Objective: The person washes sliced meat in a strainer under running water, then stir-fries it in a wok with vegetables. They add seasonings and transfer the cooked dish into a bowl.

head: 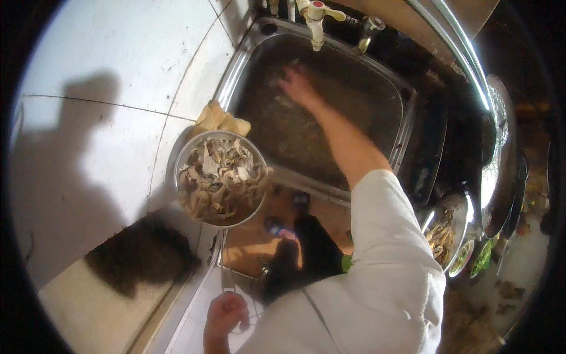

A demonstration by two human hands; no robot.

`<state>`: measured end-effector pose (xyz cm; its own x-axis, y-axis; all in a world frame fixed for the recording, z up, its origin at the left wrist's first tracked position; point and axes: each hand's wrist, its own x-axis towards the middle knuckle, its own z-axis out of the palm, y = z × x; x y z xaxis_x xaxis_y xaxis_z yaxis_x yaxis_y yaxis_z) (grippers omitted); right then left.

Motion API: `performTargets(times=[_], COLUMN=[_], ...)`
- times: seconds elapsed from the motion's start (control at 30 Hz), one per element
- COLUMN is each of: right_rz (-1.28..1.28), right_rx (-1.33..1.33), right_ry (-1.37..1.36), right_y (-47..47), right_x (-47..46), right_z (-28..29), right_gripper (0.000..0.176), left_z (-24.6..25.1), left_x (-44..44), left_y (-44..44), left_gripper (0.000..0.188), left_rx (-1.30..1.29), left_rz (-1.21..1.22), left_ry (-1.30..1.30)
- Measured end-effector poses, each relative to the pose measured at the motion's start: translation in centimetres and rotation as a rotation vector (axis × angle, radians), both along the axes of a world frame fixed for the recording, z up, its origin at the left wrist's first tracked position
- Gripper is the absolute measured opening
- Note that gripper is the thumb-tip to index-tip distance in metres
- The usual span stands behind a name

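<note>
My left hand (226, 312) is closed around the long wire handle (224, 261) of a round metal strainer (259, 211). Wet, pale grey-brown strips of food (221, 177), which look like torn mushrooms, heap the strainer beside the sink's near left corner. My right hand (298, 86) reaches down into a stainless steel sink (406, 128) of murky water (305, 137). A few small pale pieces (283, 101) show in the water by its fingers. Blur and the dim water hide whether those fingers hold anything.
A white tap (316, 24) with a red-dotted handle overhangs the sink's far edge, beside a metal valve (370, 28). White tiles (128, 48) line the left wall. Behind the strainer lies a yellowish cloth (221, 119). Bowls of food (442, 239) and greens (482, 256) stand right.
</note>
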<state>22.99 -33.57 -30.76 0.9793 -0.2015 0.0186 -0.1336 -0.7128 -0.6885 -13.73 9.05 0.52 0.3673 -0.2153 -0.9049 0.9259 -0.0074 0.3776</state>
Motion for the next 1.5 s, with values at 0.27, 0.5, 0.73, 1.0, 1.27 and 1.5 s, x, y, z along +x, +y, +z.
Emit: performTargets(times=[0.27,0.5,0.73,1.0,1.27,1.5], right_rz=[-0.012,0.086,0.409,-0.037,0.116,-0.031], right_rx=[-0.412,-0.583,-0.214,0.442,1.323,1.561], right_ry=[0.527,0.974,1.271,1.215,1.143,1.022], right_y=[-9.8,-11.8,-8.9,-6.1,-3.0,-0.3], right_x=[-6.4,-12.0,-15.0,-16.7,-13.8,-12.7], right_z=[-0.4,-3.4,-4.3,-3.9,-7.6,1.3], right_gripper=[0.047,0.046,0.055,0.061,0.068,0.060], left_z=[0.0,0.5,0.2,1.0,1.0,1.7], left_x=[0.4,0.3,0.3,0.9,1.4,1.7], left_y=[-0.2,0.0,0.4,0.0,-0.6,-1.1], left_gripper=[0.015,0.015,0.016,0.015,0.015,0.015], left_rx=[0.031,0.023,-0.039,0.042,0.051,0.037], left_rz=[-0.025,0.010,-0.004,-0.040,-0.011,-0.047], left_ry=[0.065,0.030,0.007,-0.015,0.029,-0.010])
